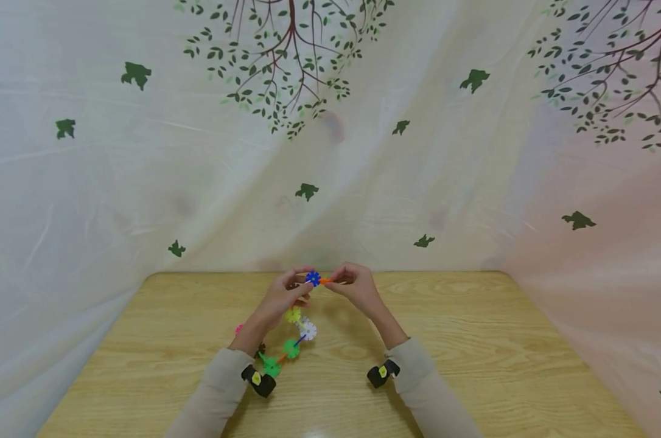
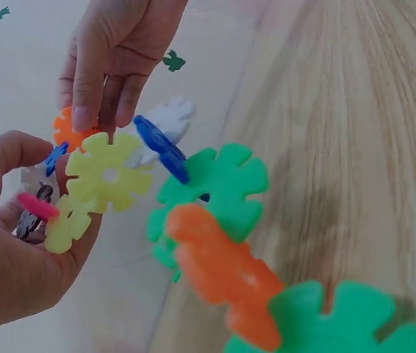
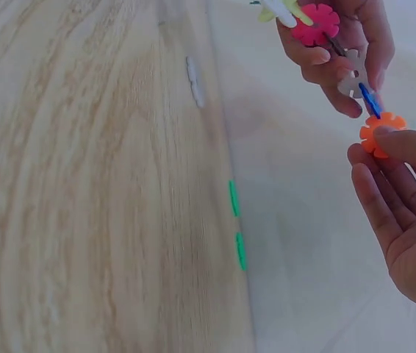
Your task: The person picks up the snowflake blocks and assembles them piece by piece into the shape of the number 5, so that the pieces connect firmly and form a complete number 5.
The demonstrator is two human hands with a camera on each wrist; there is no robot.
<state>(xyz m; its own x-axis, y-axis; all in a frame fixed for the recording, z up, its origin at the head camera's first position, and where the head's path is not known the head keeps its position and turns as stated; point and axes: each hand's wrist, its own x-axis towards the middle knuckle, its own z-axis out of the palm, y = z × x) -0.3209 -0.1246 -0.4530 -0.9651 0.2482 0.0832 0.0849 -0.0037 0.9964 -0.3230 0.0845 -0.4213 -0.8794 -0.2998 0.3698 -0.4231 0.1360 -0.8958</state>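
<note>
A chain of toothed plastic snowflake discs runs through and below my left hand (image 1: 276, 297). That hand grips the chain near its upper end, around a greyish-white disc (image 3: 353, 76) and a blue disc (image 1: 313, 278). My right hand (image 1: 358, 291) pinches an orange disc (image 3: 381, 134) between thumb and fingers, its edge meeting the blue disc. Dark and pink discs (image 3: 317, 24) sit by the left palm. The rest of the chain hangs toward the table: a yellow disc (image 2: 109, 173), a white disc (image 1: 307, 330), green discs (image 1: 291, 348) and another orange disc (image 2: 230, 272).
Both hands work above the far part of the wooden table (image 1: 473, 353). A pale curtain (image 1: 363, 182) printed with leaves and branches hangs behind it. Along the table's edge in the right wrist view are a whitish strip (image 3: 195, 82) and slim green pieces (image 3: 234, 198).
</note>
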